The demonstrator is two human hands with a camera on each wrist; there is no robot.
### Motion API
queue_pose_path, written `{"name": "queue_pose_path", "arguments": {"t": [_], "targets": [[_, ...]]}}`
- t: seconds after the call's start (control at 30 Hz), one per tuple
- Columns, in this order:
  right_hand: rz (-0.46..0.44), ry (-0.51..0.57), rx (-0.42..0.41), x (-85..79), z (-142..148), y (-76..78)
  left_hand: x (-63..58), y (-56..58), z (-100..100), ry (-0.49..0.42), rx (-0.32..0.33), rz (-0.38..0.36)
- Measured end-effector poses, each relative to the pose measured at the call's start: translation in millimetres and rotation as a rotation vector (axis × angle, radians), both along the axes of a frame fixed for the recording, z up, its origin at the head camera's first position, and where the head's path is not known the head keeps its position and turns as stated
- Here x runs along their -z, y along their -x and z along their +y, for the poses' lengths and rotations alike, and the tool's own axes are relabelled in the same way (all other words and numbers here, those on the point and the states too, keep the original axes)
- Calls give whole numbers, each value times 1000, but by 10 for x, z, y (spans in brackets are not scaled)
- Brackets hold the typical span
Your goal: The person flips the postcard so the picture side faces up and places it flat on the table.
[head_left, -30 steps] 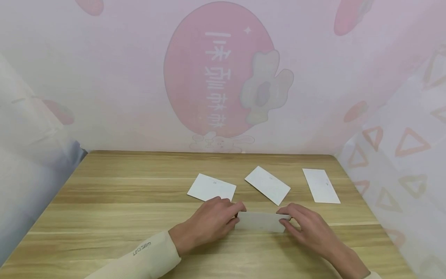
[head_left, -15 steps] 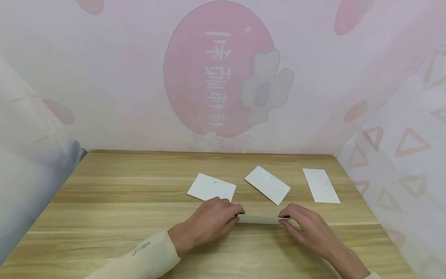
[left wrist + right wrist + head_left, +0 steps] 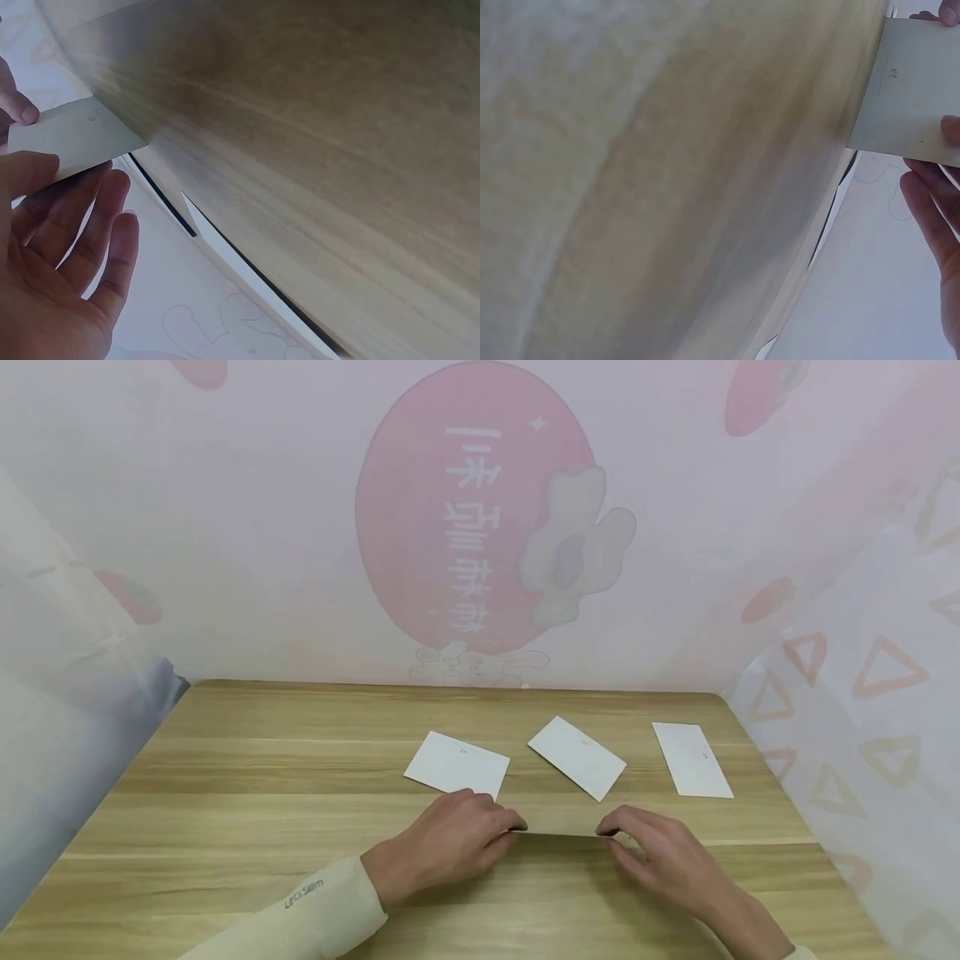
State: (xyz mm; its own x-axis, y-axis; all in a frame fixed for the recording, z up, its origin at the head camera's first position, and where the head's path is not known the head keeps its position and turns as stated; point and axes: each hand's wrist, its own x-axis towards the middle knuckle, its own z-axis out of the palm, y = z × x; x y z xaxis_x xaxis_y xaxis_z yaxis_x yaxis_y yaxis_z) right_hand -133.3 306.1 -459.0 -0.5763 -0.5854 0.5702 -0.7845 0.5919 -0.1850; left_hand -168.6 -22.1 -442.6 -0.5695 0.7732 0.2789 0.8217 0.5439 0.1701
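A thin white card (image 3: 75,135) with a small printed mark is held between both hands above the table. My left hand (image 3: 457,839) pinches its left end, with the thumb on the marked face. At the other end, my right hand (image 3: 667,856) grips it between thumb and fingers. From the head view the card is nearly edge-on, so little of its face shows. The right wrist view shows the marked face of the card (image 3: 907,90) and, beside it, the fingers of the right hand (image 3: 937,217).
Three more white cards lie flat on the wooden table (image 3: 247,827): one (image 3: 453,764) just beyond the left hand and partly covered by it, one (image 3: 576,758) slanted in the middle, one (image 3: 692,760) at the right. Behind the table hangs a pink printed curtain (image 3: 285,527).
The held card has tilted: its pale face showed one second ago, then narrowed, and now it looks almost edge-on. Both hands have kept their places and hold. The cards on the table lie still.
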Motion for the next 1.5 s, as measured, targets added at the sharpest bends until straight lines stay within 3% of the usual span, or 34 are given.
{"name": "queue_pose_path", "arguments": {"t": [0.2,0.4,0.8,1.5], "targets": [[-19,-7,-9,13,4,-18,12,0,-3,-12,8,-67],[-59,-48,34,-6,-6,-64,31,-4,-6,-22,6,-149],[-287,-86,142,-30,-31,-136,37,-8,-26,-1,19,-194],[-324,-96,167,-11,-31,-141,41,-20,-40,5,29,-222]]}}
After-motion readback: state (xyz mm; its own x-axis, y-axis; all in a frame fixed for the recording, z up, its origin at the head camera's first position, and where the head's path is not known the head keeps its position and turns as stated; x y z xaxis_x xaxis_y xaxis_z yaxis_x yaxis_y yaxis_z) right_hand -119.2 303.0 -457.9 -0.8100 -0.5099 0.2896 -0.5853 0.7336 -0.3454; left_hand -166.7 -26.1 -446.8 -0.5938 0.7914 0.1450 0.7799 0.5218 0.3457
